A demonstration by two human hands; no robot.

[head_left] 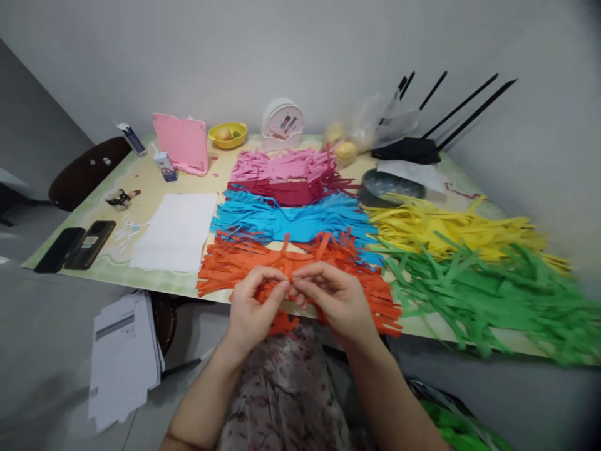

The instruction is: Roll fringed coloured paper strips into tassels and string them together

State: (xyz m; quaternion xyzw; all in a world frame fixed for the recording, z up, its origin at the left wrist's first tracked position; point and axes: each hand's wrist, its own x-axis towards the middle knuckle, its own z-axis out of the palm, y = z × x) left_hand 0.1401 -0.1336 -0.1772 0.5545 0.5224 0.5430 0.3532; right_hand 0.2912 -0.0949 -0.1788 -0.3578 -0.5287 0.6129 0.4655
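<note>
Both hands meet at the table's near edge over a bundle of orange fringed strips [220, 260]. My left hand [256, 304] pinches part of an orange strip between thumb and forefinger. Close against it, my right hand [335, 297] pinches the same orange material; the exact spot between the fingertips is small and partly hidden. Behind the orange lie bundles of blue fringed strips [291, 216], dark red fringed strips [282, 193] and pink fringed strips [282, 166]. To the right spread yellow fringed strips [451, 228] and green fringed strips [493, 294].
White paper sheets [173, 232] and two phones [91, 244] lie left. Farther back stand a pink tablet case [181, 143], a drink carton [165, 166], a yellow fruit bowl [228, 134] and a white round holder [282, 124]. A dark bowl [392, 186] and a black router [406, 150] are right.
</note>
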